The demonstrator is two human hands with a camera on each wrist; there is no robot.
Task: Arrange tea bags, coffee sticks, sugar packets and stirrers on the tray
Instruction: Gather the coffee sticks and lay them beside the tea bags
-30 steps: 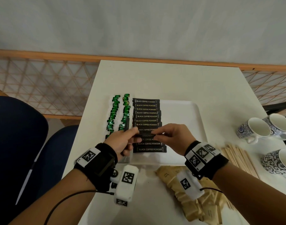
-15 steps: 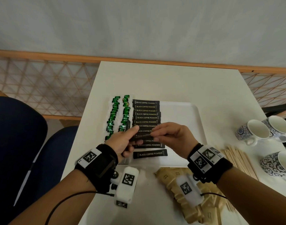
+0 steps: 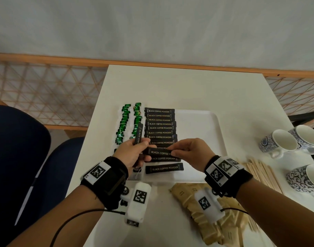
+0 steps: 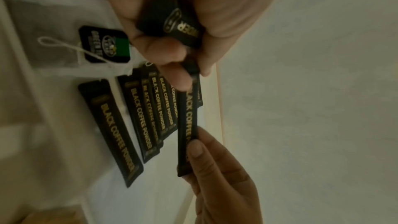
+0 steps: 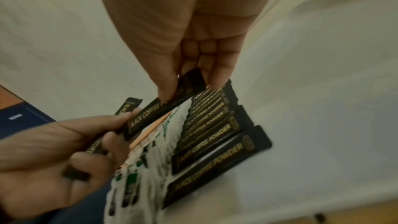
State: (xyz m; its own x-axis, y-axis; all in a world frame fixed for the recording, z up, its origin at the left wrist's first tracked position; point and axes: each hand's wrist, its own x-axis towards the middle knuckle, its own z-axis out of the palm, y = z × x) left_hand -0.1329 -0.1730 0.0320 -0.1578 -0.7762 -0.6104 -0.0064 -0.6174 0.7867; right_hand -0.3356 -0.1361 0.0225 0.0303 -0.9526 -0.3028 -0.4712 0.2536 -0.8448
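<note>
A white tray (image 3: 202, 125) holds two rows of green tea bags (image 3: 125, 122) at its left and a column of black coffee sticks (image 3: 159, 124) beside them. My left hand (image 3: 135, 154) grips a few coffee sticks (image 3: 138, 133) that point away from me. My right hand (image 3: 186, 152) pinches the right end of one coffee stick (image 3: 159, 152) held level above the column, its left end at my left thumb. This stick (image 4: 187, 125) shows between both hands in the left wrist view, and the same stick (image 5: 159, 111) in the right wrist view. One stick (image 3: 164, 168) lies apart at the column's near end.
Beige sugar packets (image 3: 202, 211) lie in a heap on the table (image 3: 170, 86) in front of the tray. Wooden stirrers (image 3: 261, 173) lie to the right. Three patterned cups (image 3: 281, 141) stand at the right edge. A blue chair (image 3: 19, 157) is at the left.
The near stick lies separate at the column's end. My right hand has drawn a further stick out from my left hand's bundle and holds it level above the column.
</note>
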